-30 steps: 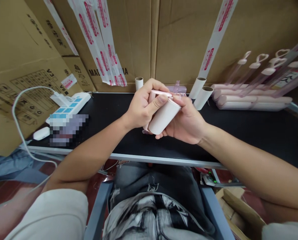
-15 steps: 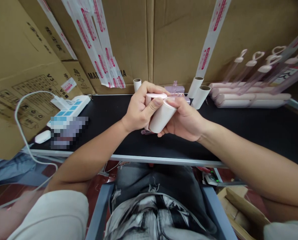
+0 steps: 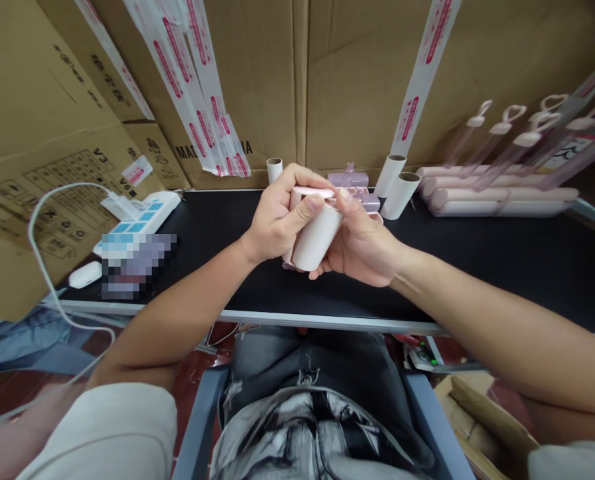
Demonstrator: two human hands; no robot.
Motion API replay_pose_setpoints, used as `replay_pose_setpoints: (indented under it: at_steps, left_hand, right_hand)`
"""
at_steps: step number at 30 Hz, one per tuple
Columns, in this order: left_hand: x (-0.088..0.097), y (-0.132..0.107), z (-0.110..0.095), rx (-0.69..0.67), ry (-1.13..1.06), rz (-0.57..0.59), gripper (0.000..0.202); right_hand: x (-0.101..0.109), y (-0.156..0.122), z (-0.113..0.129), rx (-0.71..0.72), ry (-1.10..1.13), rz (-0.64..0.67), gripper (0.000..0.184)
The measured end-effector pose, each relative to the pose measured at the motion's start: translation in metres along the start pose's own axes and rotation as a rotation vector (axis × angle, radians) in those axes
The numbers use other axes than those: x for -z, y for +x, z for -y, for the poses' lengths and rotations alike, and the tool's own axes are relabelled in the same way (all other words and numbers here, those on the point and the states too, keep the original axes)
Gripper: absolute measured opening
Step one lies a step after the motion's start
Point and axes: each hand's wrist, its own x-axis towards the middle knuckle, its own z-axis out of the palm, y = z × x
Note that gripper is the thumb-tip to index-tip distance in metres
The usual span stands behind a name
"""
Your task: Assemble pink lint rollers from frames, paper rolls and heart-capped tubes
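In front of me, above the black tabletop, my two hands are held together around a white paper roll (image 3: 317, 239) and a pale pink lint roller cover (image 3: 311, 191). My left hand (image 3: 280, 217) is closed on the pink cover, its thumb lying along the roll's upper end. On the other side, my right hand (image 3: 362, 237) grips the roll, with thumb and finger at its top end and the other fingers behind. The roll is tilted, its lower end toward me. Translucent purple lint roller parts (image 3: 348, 180) lie just beyond my hands, partly hidden.
White paper rolls (image 3: 400, 195) stand at the back, and another (image 3: 274, 170) is left of them. Pink lint rollers with heart-loop handles (image 3: 502, 200) are stacked at right. A power strip (image 3: 140, 223) lies at left. Cardboard (image 3: 357, 87) walls the table's back edge (image 3: 217, 190).
The white roll has shifted slightly left and toward me, becoming more upright. My right hand has moved a little left, its thumb now at the roll's top end. My left hand is nearly still.
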Motion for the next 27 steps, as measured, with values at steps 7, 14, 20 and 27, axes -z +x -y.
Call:
replay_pose_setpoints:
  at_steps: [7, 14, 20, 27]
  left_hand:
    - [-0.005, -0.002, 0.004, 0.026, -0.091, 0.041, 0.046]
    - [-0.005, -0.001, -0.001, 0.125, -0.218, 0.035, 0.048]
    - [0.002, -0.004, 0.008, 0.416, -0.293, 0.277, 0.084]
    - [0.006, 0.006, 0.013, 0.29, -0.284, 0.069, 0.073]
  right_hand:
    - [0.0, 0.001, -0.005, -0.021, -0.019, -0.021, 0.084]
    - [0.0, -0.002, -0.003, -0.035, -0.06, -0.047, 0.095]
    - [0.002, 0.002, -0.004, 0.02, -0.028, -0.067, 0.091]
    - [0.019, 0.011, -0.021, 0.217, -0.239, -0.231, 0.057]
